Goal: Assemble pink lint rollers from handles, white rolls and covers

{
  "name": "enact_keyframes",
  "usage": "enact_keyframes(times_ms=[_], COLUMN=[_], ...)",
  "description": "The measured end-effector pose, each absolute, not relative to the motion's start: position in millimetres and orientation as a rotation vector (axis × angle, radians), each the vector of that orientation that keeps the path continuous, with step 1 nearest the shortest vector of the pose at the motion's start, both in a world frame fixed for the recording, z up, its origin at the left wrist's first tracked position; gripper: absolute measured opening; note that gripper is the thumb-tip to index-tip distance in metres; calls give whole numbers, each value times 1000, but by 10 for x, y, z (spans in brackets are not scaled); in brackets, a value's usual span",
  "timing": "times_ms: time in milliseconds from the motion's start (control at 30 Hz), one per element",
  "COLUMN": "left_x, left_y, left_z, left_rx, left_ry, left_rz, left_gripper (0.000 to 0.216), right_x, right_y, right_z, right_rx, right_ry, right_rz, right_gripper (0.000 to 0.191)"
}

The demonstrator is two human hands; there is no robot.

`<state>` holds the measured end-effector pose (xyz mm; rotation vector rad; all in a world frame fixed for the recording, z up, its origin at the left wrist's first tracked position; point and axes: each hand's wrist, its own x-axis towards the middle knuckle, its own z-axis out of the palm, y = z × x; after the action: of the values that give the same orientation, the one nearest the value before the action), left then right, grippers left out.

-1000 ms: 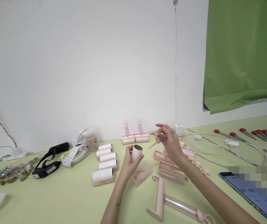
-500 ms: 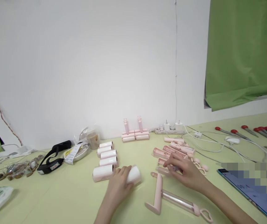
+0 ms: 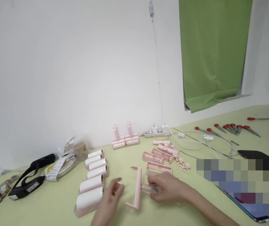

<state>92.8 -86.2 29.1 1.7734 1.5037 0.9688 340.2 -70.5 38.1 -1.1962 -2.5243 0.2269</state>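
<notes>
Angular pink plastic roller frame (image 3: 138, 190): the right grip (image 3: 168, 187) holds its handle (image 3: 145, 188) (clear, tubular); the left grip (image 3: 109, 197) gapes loosely.

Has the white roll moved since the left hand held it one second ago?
Yes: judged against the other rolls, the white roll has moved left and nearer the camera, to their row's near end.

Pink roller frame (image 3: 138, 189), white rolls (image 3: 89, 198)
</notes>
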Motion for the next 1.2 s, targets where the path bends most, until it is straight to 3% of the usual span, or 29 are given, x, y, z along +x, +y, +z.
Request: enact_keyframes(times_ms=[100,200,400,533,667,800,900,1000,1100,1200], left_x=[1410,1579,1485,1205,954,1222,1606,1913,2100,2199], left_y=[-793,-717,-719,-701,-620,-485,-257,-62,-88,-354], left_z=[259,177,-21,234,575,492,266,133,130,100], left_rx=[1474,1360,1332,966,928,1304,1619,1707,1789,1998], left_ry=[1117,948,870,954,985,1221,1491,1578,1609,1584], left_rz=[679,648,733,1272,1495,1127,850,819,889,827], left_gripper=[54,51,47,35,23,42,63,58,52,72], right_x=[3328,3318,3229,3336,3719,3861,3795,3822,4025,4270], right_y=[-741,-757,-754,-651,-503,-408,-444,-564,-717,-877], right_z=[394,332,285,272,218,252,374,557,684,624], right_rx=[-1155,-1128,-970,-984,-1223,-1248,-1290,-1428,-1753,-2121], right_ry=[-2483,-2478,-2541,-2352,-1833,-1551,-1660,-1871,-1966,-1997], right_rz=[40,-100,99,321,425,534,373,45,-65,-61], right_gripper=[22,19,21,24,34,40,36,30,29,27])
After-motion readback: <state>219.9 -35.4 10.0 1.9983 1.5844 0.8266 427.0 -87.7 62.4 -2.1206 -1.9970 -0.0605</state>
